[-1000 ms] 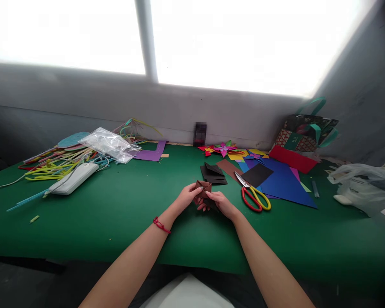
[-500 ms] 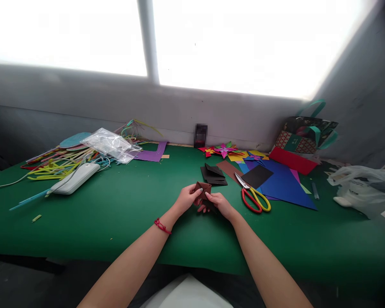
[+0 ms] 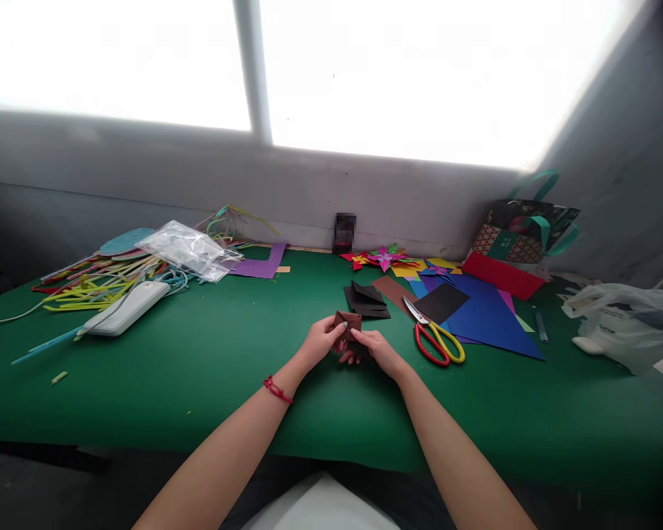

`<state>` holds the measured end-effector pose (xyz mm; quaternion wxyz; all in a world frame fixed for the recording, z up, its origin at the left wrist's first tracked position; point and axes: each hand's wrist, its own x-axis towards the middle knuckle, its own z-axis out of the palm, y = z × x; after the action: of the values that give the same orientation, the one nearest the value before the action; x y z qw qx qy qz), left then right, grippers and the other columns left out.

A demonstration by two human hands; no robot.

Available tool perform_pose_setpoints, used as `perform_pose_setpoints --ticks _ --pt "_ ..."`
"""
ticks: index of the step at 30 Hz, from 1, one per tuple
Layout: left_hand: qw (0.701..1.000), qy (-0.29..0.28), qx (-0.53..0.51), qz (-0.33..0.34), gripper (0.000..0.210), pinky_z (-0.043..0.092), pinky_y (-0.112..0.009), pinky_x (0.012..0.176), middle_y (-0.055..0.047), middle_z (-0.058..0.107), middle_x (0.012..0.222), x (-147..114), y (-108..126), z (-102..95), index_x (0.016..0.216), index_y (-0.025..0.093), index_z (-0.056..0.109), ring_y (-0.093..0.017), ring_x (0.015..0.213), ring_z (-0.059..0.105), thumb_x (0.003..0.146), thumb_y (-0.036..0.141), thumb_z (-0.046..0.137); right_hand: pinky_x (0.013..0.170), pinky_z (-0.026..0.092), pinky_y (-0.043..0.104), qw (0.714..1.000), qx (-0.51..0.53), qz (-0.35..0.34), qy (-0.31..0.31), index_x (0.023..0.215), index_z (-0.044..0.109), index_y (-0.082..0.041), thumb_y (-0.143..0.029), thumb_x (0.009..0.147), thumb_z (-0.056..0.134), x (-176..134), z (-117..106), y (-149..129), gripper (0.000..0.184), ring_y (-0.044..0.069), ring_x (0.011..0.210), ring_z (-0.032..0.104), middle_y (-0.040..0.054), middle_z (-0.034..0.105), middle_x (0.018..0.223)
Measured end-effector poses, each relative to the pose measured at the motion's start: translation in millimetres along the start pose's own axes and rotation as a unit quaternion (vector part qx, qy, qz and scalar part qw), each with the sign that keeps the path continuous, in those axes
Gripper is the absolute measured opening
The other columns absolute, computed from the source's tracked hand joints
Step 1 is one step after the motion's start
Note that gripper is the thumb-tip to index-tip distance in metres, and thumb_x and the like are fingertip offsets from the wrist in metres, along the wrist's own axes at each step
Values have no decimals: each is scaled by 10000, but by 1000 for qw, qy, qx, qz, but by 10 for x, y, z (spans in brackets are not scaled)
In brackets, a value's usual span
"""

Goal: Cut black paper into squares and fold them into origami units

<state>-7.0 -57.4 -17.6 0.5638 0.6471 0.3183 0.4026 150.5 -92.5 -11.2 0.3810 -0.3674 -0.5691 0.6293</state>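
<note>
Between my hands is a small piece of folded brown paper, with creases meeting near its middle. My left hand pinches its left side, thumb on the front face. On the lower right, my right hand grips the same paper with its thumb on top; the other fingers curl underneath, partly hidden. Just beyond the paper lies folded black paper on the green table. To the right of my right hand rest scissors with one red and one yellow handle, blades pointing away.
Coloured sheets, including blue paper and black paper, spread at the right. Folded paper flowers lie at the back. A white plastic bag sits far right. At left are a white power strip and a clear plastic bag.
Both hands stay almost in place, still gripping the brown paper, whose front looks slightly flatter. The whole view has shifted very slightly.
</note>
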Motion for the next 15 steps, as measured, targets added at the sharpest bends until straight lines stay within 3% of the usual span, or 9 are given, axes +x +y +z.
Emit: perform_pose_setpoints --ticks 4,15 --pt "1000 4 -9 -1 332 379 -214 447 13 516 505 13 -8 3 821 120 553 -97 437 473 782 437 462 500 389 247 1000 -16 -1 12 800 622 -108 -470 794 450 -8 13 -16 401 154 559 590 97 667 692" --pt "998 37 -45 17 334 371 -217 469 20 485 526 31 31 -13 859 129 528 -103 479 473 784 447 457 466 408 234 999 -20 -14 42 893 546 -139 -450 772 505 3 14 9 337 142 533 586 93 668 731"
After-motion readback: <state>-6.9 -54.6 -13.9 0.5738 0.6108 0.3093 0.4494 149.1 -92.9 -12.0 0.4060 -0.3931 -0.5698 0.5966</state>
